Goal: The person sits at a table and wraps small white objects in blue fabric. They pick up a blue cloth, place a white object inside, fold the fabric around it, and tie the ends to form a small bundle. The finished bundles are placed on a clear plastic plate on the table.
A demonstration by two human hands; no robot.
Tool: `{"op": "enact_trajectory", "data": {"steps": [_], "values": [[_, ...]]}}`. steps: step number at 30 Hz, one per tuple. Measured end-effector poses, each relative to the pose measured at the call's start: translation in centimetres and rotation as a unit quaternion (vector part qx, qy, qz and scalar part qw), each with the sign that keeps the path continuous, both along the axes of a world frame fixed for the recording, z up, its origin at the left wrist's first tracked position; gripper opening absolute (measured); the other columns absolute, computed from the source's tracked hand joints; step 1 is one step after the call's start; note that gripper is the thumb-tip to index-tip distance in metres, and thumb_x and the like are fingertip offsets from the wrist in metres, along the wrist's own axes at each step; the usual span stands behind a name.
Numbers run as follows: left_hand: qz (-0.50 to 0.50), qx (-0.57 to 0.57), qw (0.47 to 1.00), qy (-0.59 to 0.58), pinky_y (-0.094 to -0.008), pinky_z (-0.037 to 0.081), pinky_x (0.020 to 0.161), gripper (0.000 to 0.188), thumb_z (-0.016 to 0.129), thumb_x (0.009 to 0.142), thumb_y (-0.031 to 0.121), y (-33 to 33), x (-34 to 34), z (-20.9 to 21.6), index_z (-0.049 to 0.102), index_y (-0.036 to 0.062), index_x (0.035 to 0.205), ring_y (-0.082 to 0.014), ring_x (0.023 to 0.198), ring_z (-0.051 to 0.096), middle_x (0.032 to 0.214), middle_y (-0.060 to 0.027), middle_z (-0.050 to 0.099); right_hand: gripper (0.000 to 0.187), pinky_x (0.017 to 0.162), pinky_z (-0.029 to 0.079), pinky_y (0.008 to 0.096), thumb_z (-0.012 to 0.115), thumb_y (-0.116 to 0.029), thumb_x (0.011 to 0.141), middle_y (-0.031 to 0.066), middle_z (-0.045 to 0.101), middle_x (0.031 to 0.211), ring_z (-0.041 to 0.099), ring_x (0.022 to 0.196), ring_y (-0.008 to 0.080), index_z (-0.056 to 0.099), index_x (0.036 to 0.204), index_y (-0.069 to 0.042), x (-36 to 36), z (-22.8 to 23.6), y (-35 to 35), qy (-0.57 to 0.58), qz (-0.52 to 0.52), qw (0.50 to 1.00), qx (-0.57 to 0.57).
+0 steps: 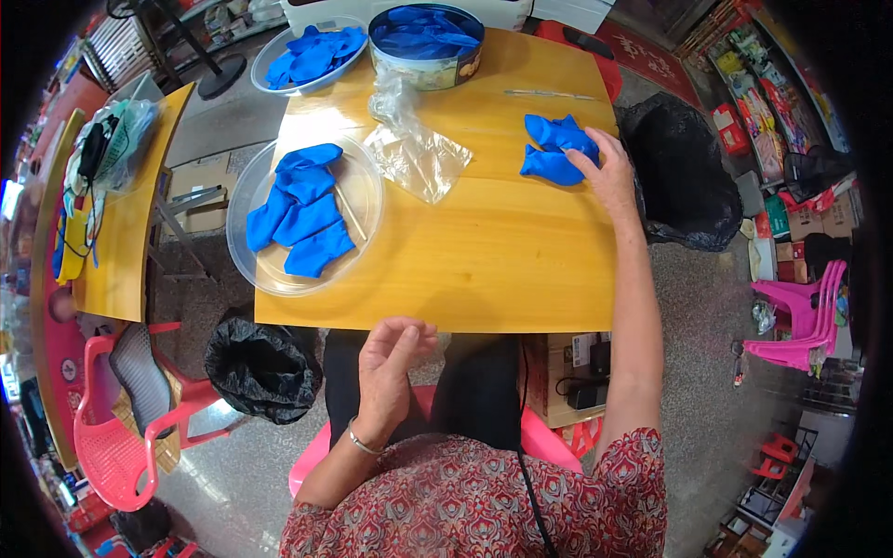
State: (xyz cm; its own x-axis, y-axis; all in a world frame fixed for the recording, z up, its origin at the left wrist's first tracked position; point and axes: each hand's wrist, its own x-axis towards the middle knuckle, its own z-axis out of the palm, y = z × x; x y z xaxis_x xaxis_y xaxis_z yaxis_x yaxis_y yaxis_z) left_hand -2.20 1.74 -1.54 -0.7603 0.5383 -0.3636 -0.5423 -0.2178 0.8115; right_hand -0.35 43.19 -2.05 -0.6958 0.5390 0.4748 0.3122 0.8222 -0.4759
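From here the small pieces (553, 169) look vivid blue, the desk (465, 251) honey-yellow, the bin bag (686, 172) black, the armchair (96, 465) coral pink, the blouse (484, 507) red with pale, ornate, repeating motifs.

Over on the left we've got a pink plastic armchair (104, 458) with a grey cushion (142, 377) on it, a black-bagged bin (225, 363) near it, and a wooden side table (116, 279) carrying a clear plastic bag (138, 135). Up top there's a black stand (221, 78) on its round base; across to the right, crowded shelves (777, 102), stacked pink stools (793, 296) and, lower down, a red stool (779, 448).
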Motion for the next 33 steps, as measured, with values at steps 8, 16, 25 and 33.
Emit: {"op": "enact_trajectory", "data": {"steps": [8, 16, 25, 33], "values": [[-0.029, -0.001, 1.0, -0.002, -0.0295, 0.051, 0.082, 0.011, 0.057, 0.097, 0.01, 0.0, 0.4, -0.1, 0.058, 0.0008, 0.103, -0.0172, 0.089, 0.065, 0.098, -0.0125, 0.066, 0.068, 0.101, 0.036, 0.0524, 0.076, -0.04, 0.077, 0.012, 0.045, 0.142, 0.043, 0.128, 0.035, 0.052, 0.136, -0.016, -0.9, 0.1, -2.1, -0.177, -0.066, 0.977, 0.103], [-0.009, 0.011, 0.998, 0.064, -0.0313, 0.05, 0.09, 0.013, 0.056, 0.098, 0.008, -0.5, 0.7, 0.1, 0.058, 0.0, 0.108, -0.0148, 0.097, 0.062, 0.104, -0.0083, 0.065, 0.039, 0.091, 0.043, 0.045, 0.075, -0.021, 0.078, 0.0115, 0.06, 0.124, 0.055, 0.112, 0.0305, 0.065, 0.112, -0.007, -6.5, 1.0, -10.6, 0.013, 0.179, 0.979, 0.099], [0.047, 0.006, 0.988, 0.145, -0.0298, 0.05, 0.089, 0.014, 0.055, 0.098, 0.007, -3.0, -1.6, 1.7, 0.058, -0.0009, 0.109, -0.0143, 0.097, 0.061, 0.103, -0.0083, 0.065, 0.013, 0.08, 0.049, 0.0391, 0.071, -0.011, 0.08, 0.0118, 0.068, 0.094, 0.062, 0.091, 0.0312, 0.069, 0.091, -0.003, -17.0, 2.1, -18.4, 0.112, 0.268, 0.957, -0.027], [0.133, 0.015, 0.982, 0.133, -0.0299, 0.05, 0.089, 0.014, 0.055, 0.098, 0.008, -4.0, -3.8, 2.1, 0.058, -0.0011, 0.108, -0.0148, 0.094, 0.063, 0.103, -0.0093, 0.066, 0.014, 0.082, 0.05, 0.0404, 0.071, -0.012, 0.08, 0.0119, 0.067, 0.095, 0.063, 0.091, 0.0298, 0.071, 0.092, -0.004, -22.6, 2.9, -23.5, -0.003, 0.36, 0.927, 0.108]]}}
